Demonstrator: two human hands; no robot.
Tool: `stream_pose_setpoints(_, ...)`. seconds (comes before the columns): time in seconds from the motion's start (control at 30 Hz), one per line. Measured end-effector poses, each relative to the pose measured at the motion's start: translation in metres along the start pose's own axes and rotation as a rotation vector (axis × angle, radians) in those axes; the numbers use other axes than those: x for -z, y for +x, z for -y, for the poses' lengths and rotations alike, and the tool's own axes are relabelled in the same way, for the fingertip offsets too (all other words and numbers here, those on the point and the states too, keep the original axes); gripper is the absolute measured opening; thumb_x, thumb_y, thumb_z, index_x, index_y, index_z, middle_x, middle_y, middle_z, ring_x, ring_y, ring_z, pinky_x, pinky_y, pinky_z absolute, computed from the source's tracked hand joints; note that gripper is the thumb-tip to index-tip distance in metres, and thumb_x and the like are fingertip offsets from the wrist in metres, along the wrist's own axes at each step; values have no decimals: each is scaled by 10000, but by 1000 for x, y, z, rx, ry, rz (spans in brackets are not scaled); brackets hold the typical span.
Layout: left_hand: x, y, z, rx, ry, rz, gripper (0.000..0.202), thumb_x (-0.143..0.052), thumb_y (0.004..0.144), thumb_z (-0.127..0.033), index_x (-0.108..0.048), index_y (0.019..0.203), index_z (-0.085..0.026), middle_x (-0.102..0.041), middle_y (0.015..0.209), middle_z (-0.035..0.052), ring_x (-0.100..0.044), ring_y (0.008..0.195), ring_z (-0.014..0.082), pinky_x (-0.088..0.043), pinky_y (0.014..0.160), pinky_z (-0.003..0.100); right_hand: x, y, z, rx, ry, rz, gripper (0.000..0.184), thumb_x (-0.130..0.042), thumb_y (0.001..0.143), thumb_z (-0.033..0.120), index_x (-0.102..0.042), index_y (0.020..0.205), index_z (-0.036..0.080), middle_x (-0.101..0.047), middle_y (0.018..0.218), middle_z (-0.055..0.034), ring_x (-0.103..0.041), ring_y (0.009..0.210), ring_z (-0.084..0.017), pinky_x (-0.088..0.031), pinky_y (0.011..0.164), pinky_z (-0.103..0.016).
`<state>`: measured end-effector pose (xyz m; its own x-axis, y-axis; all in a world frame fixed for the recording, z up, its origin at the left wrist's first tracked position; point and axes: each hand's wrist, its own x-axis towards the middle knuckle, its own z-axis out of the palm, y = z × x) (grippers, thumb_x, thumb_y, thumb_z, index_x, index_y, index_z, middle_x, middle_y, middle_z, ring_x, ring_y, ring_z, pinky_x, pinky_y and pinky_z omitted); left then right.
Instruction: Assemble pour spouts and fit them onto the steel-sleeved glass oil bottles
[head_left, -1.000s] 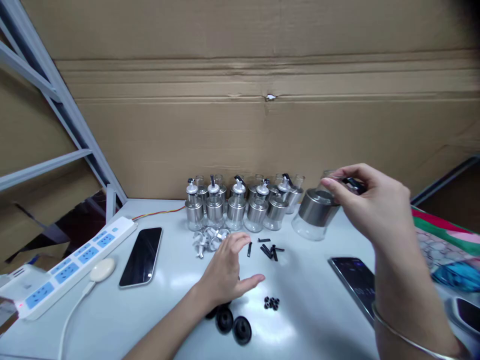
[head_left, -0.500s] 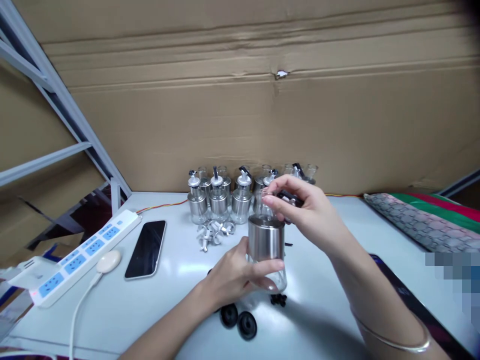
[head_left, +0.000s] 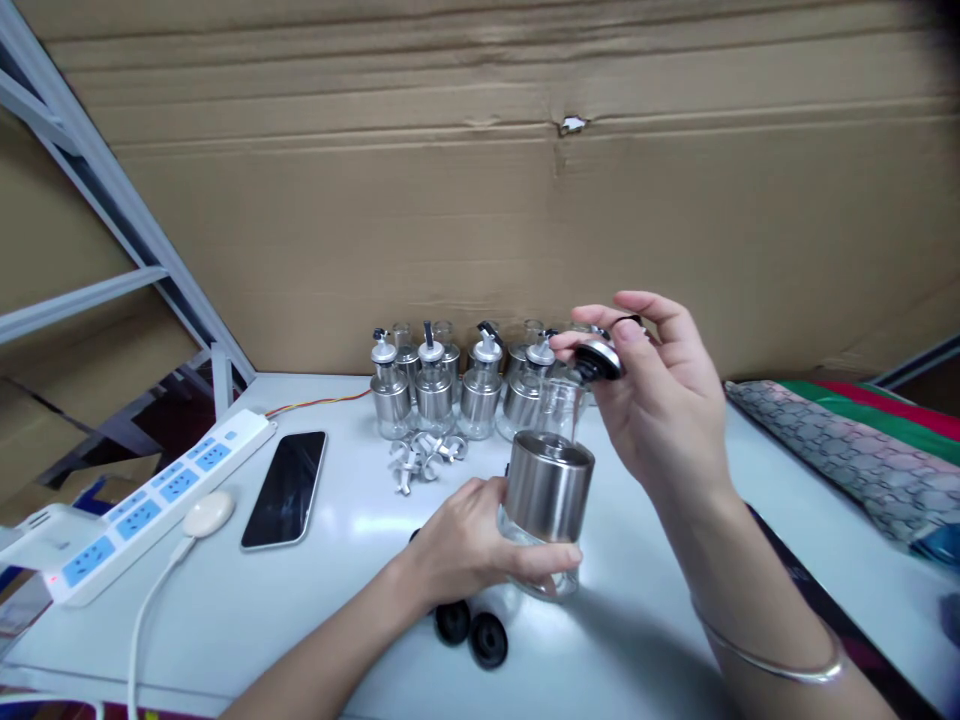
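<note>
My left hand [head_left: 480, 540] wraps round the lower part of a glass bottle [head_left: 551, 485] with a brushed steel sleeve, held slightly tilted over the table. Its glass neck has no stopper in it. Between the fingers of my right hand [head_left: 652, 370] is a pourer stopper [head_left: 598, 358], silver on top with a black ribbed plug. The plug's end points down to the left, close beside the bottle's mouth. Two black round caps [head_left: 489, 640] lie on the table below my left hand, and more black shows partly behind it.
Several similar bottles [head_left: 391, 400], some with pourers fitted, line the cardboard wall. Loose silver pourer parts [head_left: 424, 455] lie before them. A phone [head_left: 285, 490] and a power strip [head_left: 161, 505] are on the left; a patterned cloth [head_left: 840, 460] lies on the right.
My right hand has lifted and turned from the bottle's mouth, bringing the pourer stopper into plain view. The bottle has moved slightly right and tilts a little more.
</note>
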<state>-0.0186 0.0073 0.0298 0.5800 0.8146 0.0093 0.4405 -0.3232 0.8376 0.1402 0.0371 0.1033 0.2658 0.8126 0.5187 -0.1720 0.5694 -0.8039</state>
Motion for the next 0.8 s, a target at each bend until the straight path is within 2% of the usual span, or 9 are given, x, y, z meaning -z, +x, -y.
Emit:
stream_pose_setpoints(0.07,-2,-1,3,-67,90,0,379,-649,715,-577,-620,813,-212,-607,809,2,-558,762,178,-480,702,302,-2,-2,-2,22,-9,11,219,-640,836,322,-473,972,281,-648,975,-4,-679,774,-146,-566,708,-302)
stream_pose_setpoints(0.13,-6,-2,12,-202,216,-20,311,-639,748,-531,-641,897,-257,-603,852,0,-533,790,174,-468,735,297,-4,-4,-4,53,-28,24,229,-663,829,334,-475,946,276,-669,971,-6,-687,740,-149,-571,669,-298)
stream_pose_setpoints(0.27,-14,-3,27,-418,440,-45,250,-611,799,-487,-648,984,-323,-592,871,3,-494,825,182,-437,807,321,-3,-5,-8,99,-52,55,184,-656,840,384,-551,902,246,-688,935,-17,-673,658,-137,-562,610,-289)
stream_pose_setpoints(0.4,-15,-3,30,-470,545,-125,289,-589,809,-538,-652,962,-301,-579,850,10,-487,827,182,-428,833,326,-1,-6,-9,82,-63,95,211,-561,899,446,-609,920,242,-686,886,-12,-636,586,-114,-530,577,-278)
stream_pose_setpoints(0.5,-10,-3,28,-465,575,-184,288,-616,789,-532,-647,955,-298,-587,861,6,-497,867,191,-431,848,322,-2,-9,-8,32,-43,185,227,-510,917,476,-593,987,277,-679,860,-1,-632,605,-124,-528,588,-287)
stream_pose_setpoints(0.57,-7,-2,27,-487,587,-227,272,-630,779,-509,-644,958,-306,-592,857,3,-502,858,195,-436,852,332,-3,-11,-7,-30,-34,257,265,-482,914,515,-546,1083,321,-660,912,-3,-646,660,-143,-543,617,-313)
stream_pose_setpoints(0.63,-5,-1,25,-523,587,-261,271,-644,766,-498,-641,962,-313,-602,848,-3,-514,833,194,-444,853,345,-5,-14,-8,-63,-62,311,371,-532,873,532,-456,1198,369,-625,1001,-12,-655,716,-165,-561,661,-347)
stream_pose_setpoints(0.73,-4,2,24,-507,563,-266,300,-642,757,-527,-636,968,-313,-619,814,-20,-551,792,183,-463,852,356,-8,-19,-11,-55,-162,351,711,-682,767,441,-253,1333,420,-566,1123,-32,-655,781,-198,-578,698,-392)
stream_pose_setpoints(0.8,-4,3,26,-487,557,-255,329,-616,768,-556,-633,978,-303,-621,770,-26,-575,759,174,-462,875,380,-10,-22,-13,-55,-185,354,795,-692,755,361,-164,1345,429,-538,1163,-41,-655,775,-200,-585,676,-399)
